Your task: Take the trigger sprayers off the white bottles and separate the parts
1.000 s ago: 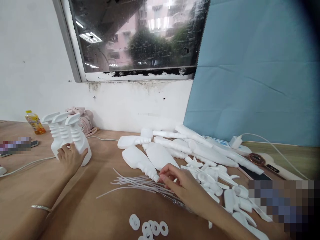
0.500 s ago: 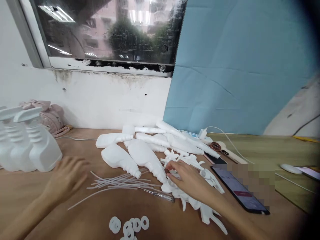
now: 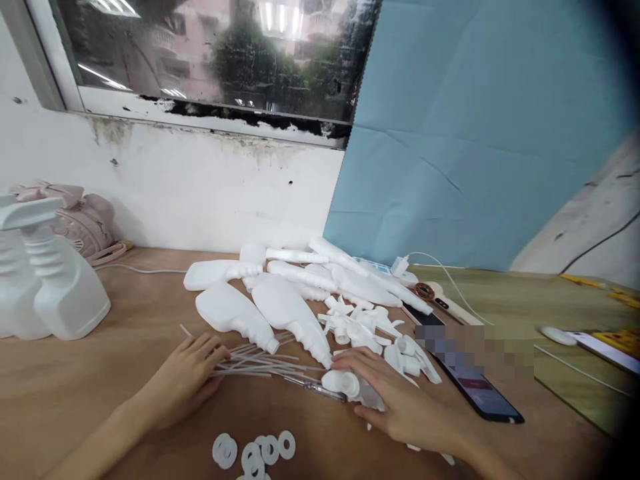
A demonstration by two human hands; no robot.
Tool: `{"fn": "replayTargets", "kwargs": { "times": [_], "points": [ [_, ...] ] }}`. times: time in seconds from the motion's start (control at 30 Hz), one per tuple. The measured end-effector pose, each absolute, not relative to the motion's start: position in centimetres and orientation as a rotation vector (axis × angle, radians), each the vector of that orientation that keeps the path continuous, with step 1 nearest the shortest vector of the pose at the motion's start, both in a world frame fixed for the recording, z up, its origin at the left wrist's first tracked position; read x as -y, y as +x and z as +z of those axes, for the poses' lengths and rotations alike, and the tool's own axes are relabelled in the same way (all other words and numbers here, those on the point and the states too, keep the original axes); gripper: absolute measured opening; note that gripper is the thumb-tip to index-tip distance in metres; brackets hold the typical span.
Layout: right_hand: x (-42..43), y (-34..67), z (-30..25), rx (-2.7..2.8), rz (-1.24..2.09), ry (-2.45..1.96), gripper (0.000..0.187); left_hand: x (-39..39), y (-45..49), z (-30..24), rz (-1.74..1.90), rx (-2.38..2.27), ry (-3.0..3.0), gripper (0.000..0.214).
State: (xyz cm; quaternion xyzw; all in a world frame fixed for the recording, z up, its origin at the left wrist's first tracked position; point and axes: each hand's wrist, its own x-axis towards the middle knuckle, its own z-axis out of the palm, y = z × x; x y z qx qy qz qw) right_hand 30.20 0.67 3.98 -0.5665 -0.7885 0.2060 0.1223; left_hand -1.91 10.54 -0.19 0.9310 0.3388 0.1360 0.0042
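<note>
My left hand (image 3: pixel 187 377) is closed round the left ends of a bundle of thin white tubes (image 3: pixel 267 365), its thumb partly hidden. My right hand (image 3: pixel 395 393) reaches over a heap of white spray-bottle trigger heads (image 3: pixel 357 323). Its fingers and thumb are apart on either side of a trigger head (image 3: pixel 341 383) at the near end of the heap; contact is unclear. A thin metal-tipped tool (image 3: pixel 323 390) with a clear handle lies between the tubes and this hand. Behind both hands, white spray bottles (image 3: pixel 233 313) lie in a pile.
Upright white spray bottles (image 3: pixel 73 293) with heads fitted stand at left, near a pink bag (image 3: pixel 83 223). Flat white rings (image 3: pixel 270 449) lie at the near edge. To the right are a phone (image 3: pixel 487 397), a handheld fan (image 3: pixel 450 305) and a charging cable (image 3: pixel 460 290).
My left hand has moved right and down onto the tubes. My right hand has shifted nearer, from the middle of the trigger heads to their near end. The camera view has shifted slightly.
</note>
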Motion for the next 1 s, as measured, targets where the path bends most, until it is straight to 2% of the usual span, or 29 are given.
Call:
{"fn": "replayTargets", "kwargs": {
  "times": [0.17,0.3,0.43,0.6,0.7,0.87,1.0],
  "points": [
    [-1.7,30.6,2.6,2.246,0.545,-1.674,0.024,-9.1,-2.7,0.4,0.304,-0.792,2.684,0.009],
    [-1.9,30.1,3.2,2.222,0.451,-1.542,0.022,-8.4,-2.0,-0.2,0.149,-0.578,2.647,0.026],
    [-2.2,27.4,3.2,2.128,0.385,-1.327,0.023,-8.5,-1.5,-0.2,0.114,-0.546,2.656,0.016],
    [-3.6,22.3,1.0,2.061,0.606,-1.191,0.034,-8.7,-2.1,-1.1,0.232,-0.656,2.503,0.014],
    [-4.8,20.0,-0.5,2.106,0.717,-1.112,0.042,-8.7,-2.6,-1.7,0.29,-0.826,2.358,0.004],
    [-5.9,17.8,-2.2,2.085,0.759,-1.04,0.053,-8.3,-1.9,-0.8,0.486,-0.852,2.042,0.016],
    [-5.6,17.3,-3.2,2.059,0.729,-1.02,0.048,-8.1,-1.2,-0.8,0.7,-0.946,2.045,0.02]
  ]
}}
